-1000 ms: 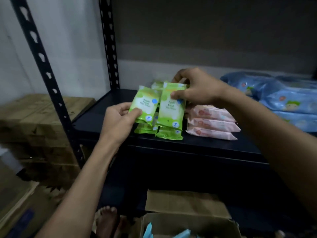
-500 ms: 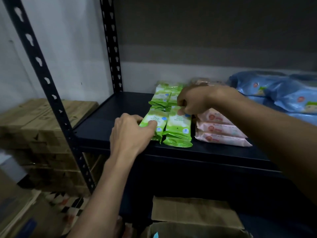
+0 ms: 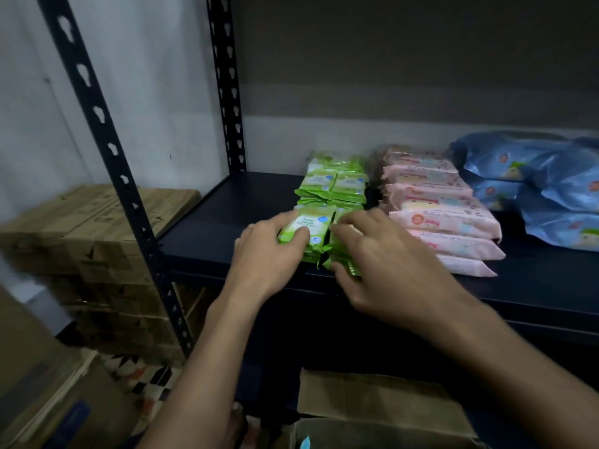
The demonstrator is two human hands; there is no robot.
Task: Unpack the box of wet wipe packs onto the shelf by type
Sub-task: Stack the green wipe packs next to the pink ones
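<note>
A dark metal shelf point(image 3: 227, 202) carries three sorts of wet wipe packs side by side: big blue packs point(image 3: 551, 196) at the right, long pink packs point(image 3: 444, 215) stacked in the middle, small glossy green packs point(image 3: 334, 186) at the left in two rows. Below stands the open cardboard box point(image 3: 372, 403). The left hand point(image 3: 269, 251) grips the front green pack point(image 3: 306, 226), fingers curled round its left edge, thumb on top. The right hand point(image 3: 382, 254) lies over the neighbouring green stack, fingers loosely spread.
</note>
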